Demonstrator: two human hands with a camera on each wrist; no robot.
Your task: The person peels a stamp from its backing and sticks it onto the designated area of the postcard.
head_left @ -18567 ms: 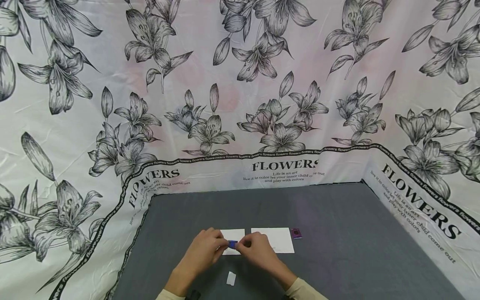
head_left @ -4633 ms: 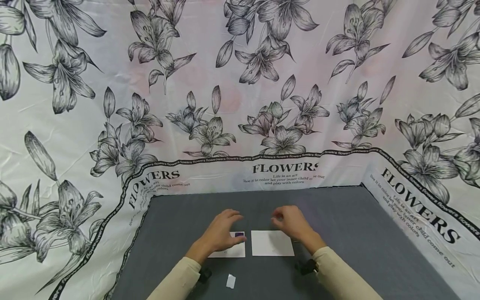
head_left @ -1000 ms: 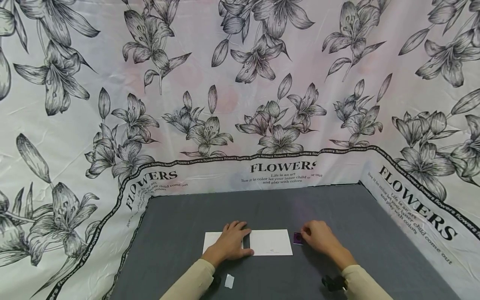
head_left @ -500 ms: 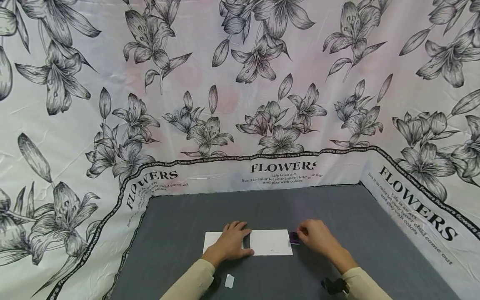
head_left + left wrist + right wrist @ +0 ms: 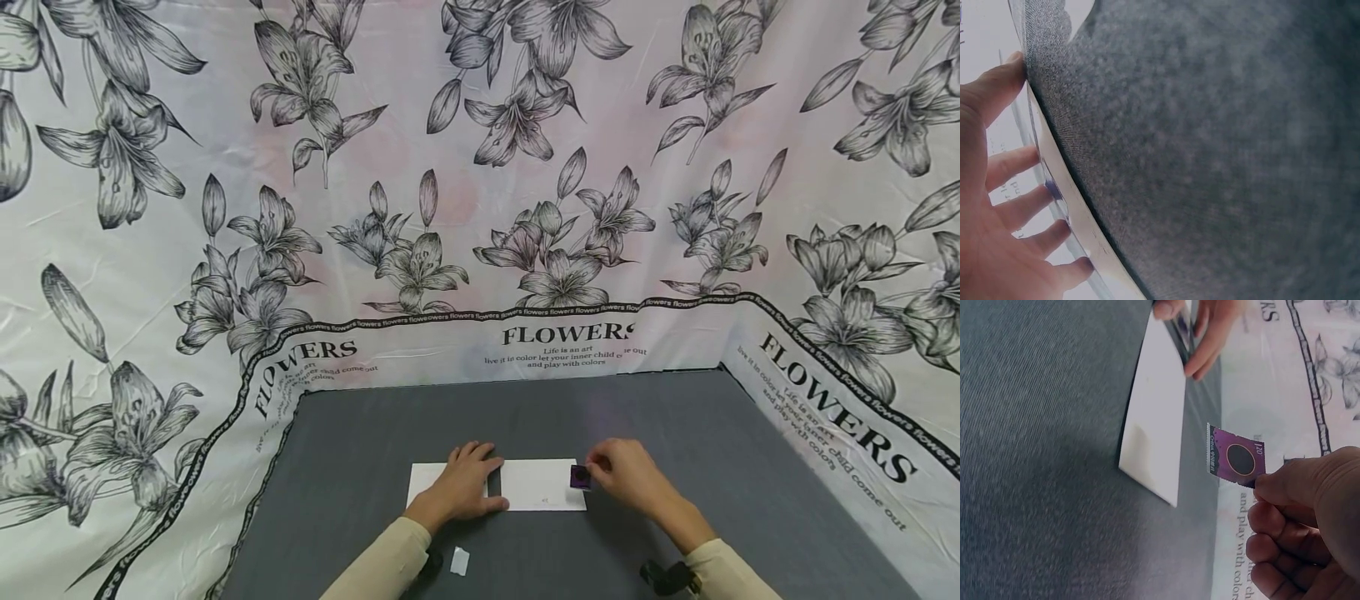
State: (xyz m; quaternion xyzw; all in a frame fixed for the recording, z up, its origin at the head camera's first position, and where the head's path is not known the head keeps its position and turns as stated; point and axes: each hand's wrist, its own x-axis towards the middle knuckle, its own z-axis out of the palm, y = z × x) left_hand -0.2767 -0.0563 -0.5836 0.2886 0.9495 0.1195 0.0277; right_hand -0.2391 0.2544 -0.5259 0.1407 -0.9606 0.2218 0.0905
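Observation:
Between the thumb and index finger of my right hand [image 5: 633, 477] a purple postage stamp [image 5: 1236, 456] is pinched by its edge. It has a dark disc in a gold ring and "CHINA" and "1.20" printed on it. In the head view the stamp overlaps the right end of a white paper rectangle [image 5: 536, 485], a card or envelope. My left hand [image 5: 456, 486], fingers spread, lies over a second white paper rectangle [image 5: 423, 478] and reaches the left edge of the first. Most of that second piece is hidden under the hand.
A small white paper scrap [image 5: 460, 561] lies near the front of the dark grey tabletop [image 5: 360, 442]. Flower-printed white cloth [image 5: 420, 342] hangs behind the table and along its sides. A black wrist device [image 5: 667, 577] sits at the right cuff.
Over the last second my right hand has carried the stamp leftward, from beside the right paper to over its right end. My left hand has stayed in place.

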